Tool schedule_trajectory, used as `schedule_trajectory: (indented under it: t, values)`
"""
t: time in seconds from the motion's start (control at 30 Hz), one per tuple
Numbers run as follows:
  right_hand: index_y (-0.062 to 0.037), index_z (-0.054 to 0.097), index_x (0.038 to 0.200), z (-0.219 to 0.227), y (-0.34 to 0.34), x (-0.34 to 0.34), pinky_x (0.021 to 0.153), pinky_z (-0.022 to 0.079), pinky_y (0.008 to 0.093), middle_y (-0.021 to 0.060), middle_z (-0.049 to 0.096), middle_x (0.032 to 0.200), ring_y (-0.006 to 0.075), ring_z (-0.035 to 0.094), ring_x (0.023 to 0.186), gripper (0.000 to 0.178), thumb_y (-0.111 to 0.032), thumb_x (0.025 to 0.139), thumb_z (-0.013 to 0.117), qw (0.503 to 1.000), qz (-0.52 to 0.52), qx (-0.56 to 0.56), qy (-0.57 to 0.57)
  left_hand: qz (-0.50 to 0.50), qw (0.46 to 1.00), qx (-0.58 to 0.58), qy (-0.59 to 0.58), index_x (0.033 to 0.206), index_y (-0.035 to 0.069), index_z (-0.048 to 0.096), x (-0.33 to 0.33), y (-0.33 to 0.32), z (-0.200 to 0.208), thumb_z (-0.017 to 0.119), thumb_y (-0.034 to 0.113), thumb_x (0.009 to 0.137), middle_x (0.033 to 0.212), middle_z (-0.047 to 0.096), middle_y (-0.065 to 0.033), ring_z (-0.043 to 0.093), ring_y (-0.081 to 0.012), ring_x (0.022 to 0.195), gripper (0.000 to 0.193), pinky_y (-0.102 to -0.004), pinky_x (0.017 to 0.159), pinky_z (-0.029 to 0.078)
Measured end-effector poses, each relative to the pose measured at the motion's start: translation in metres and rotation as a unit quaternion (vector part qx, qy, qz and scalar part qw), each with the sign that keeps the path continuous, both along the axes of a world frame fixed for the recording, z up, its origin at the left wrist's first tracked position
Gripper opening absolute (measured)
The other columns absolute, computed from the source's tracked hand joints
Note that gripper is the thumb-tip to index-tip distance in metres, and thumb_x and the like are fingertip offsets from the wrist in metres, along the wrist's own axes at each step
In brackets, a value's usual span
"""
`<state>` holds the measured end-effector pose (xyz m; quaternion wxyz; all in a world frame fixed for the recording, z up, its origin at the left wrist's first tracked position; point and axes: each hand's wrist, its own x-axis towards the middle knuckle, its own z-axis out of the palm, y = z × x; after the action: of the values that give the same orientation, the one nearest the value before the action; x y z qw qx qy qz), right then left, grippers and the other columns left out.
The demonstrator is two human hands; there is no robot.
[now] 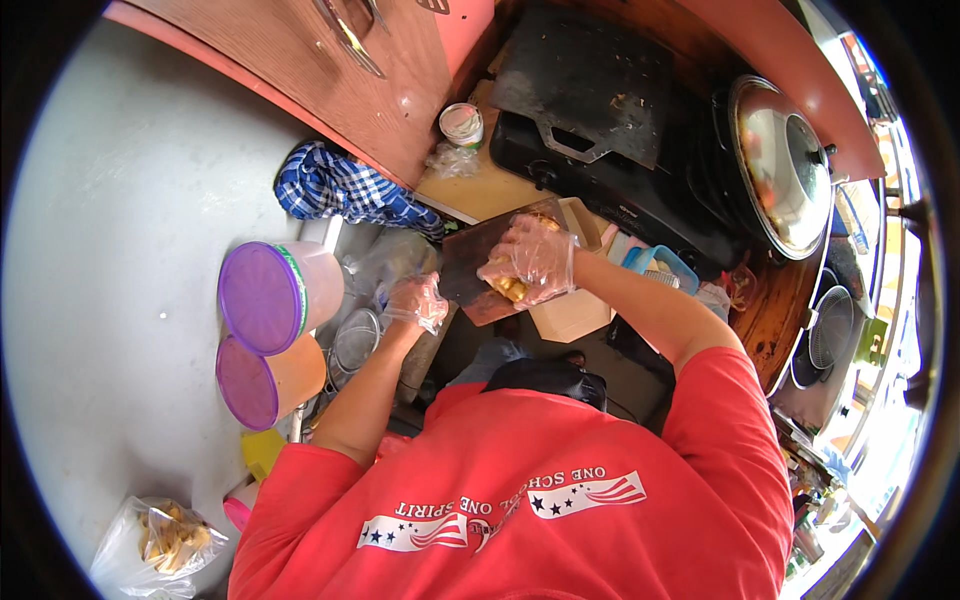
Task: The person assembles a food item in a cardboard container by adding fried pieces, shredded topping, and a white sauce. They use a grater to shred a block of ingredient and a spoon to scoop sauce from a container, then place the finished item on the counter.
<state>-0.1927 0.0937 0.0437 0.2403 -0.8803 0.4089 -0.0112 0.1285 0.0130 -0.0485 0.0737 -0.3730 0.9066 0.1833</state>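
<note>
Fingers of the gloved right hand are half curled; the gloved left hand is bunched, any hold unclear. Beneath the right lies a brown board, beside a carton; food is gathered in the right's grip, not yet released; what remains is unclear.

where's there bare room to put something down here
The widest is the pale grey surface, left of the checked cloth and purple-lidded tubs, above the bag of food. A smaller patch is on the wood-grained top, below the metal utensil. It is crowded between the tubs and left hand, with a strainer and clear plastic, and between right hand and stove.
</note>
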Motion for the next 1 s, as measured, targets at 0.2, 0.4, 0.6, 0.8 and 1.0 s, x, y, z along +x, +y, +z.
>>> schedule_trajectory:
  t: [0.2, 0.4, 0.6, 0.8, 1.0]
  values:
    - [-0.0315, 0.051, 0.149, 0.011, 0.017, 0.028, 0.114, 0.031, 0.0577, 0.0072, 0.056, 0.144, 0.0314, 0.051, 0.135, 0.08, -0.062, 0.078, 0.072, 0.976, -0.198, -0.004, 0.092, 0.008, 1.0, -0.011, 0.022, 0.101, 0.007, 0.073, -0.002, -0.003, 0.01, 0.074, 0.026, 0.063, 0.085, 0.074, -0.0179, 0.071, -0.0385, 0.081, 0.042, -0.0482, 0.074, 0.056]
    - [-0.0314, 0.056, 0.144, -0.002, 0.014, 0.02, 0.111, 0.035, 0.0591, 0.0079, 0.055, 0.144, 0.0323, 0.053, 0.131, 0.072, -0.058, 0.079, 0.07, 0.986, -0.149, -0.044, 0.062, 0.043, 0.998, -0.001, -0.041, 0.109, 0.007, 0.075, -0.008, 0.003, 0.07, 0.075, 0.027, 0.067, 0.086, 0.074, -0.0184, 0.072, -0.0388, 0.081, 0.046, -0.048, 0.076, 0.057]
    - [-0.0298, 0.061, 0.138, -0.04, 0.02, -0.023, 0.11, 0.036, 0.0573, 0.0095, 0.057, 0.137, 0.0329, 0.054, 0.128, 0.068, -0.055, 0.076, 0.071, 0.982, -0.174, -0.069, -0.007, 0.12, 0.977, 0.004, -0.177, 0.113, 0.005, 0.073, 0.032, 0.047, 0.192, 0.076, 0.027, 0.072, 0.097, 0.074, -0.0237, 0.071, -0.042, 0.096, 0.047, -0.0492, 0.087, 0.056]
    - [-0.035, 0.059, 0.14, -0.051, 0.014, -0.015, 0.112, 0.033, 0.0635, 0.0087, 0.058, 0.135, 0.0326, 0.053, 0.13, 0.063, -0.048, 0.08, 0.07, 0.978, -0.187, -0.005, 0.094, 0.2, 0.948, 0.051, -0.244, 0.116, 0.002, 0.073, 0.045, 0.067, 0.234, 0.077, 0.026, 0.072, 0.109, 0.073, -0.0261, 0.069, -0.0412, 0.107, 0.051, -0.0474, 0.095, 0.054]
    - [-0.0379, 0.053, 0.147, -0.028, 0.014, -0.02, 0.113, 0.03, 0.0672, 0.0097, 0.057, 0.141, 0.0348, 0.05, 0.137, 0.066, -0.047, 0.083, 0.068, 0.97, -0.22, 0.021, 0.105, 0.218, 0.949, 0.014, -0.229, 0.101, 0.002, 0.074, 0.053, 0.072, 0.237, 0.077, 0.028, 0.075, 0.097, 0.075, -0.0245, 0.072, -0.0407, 0.099, 0.037, -0.0467, 0.09, 0.055]
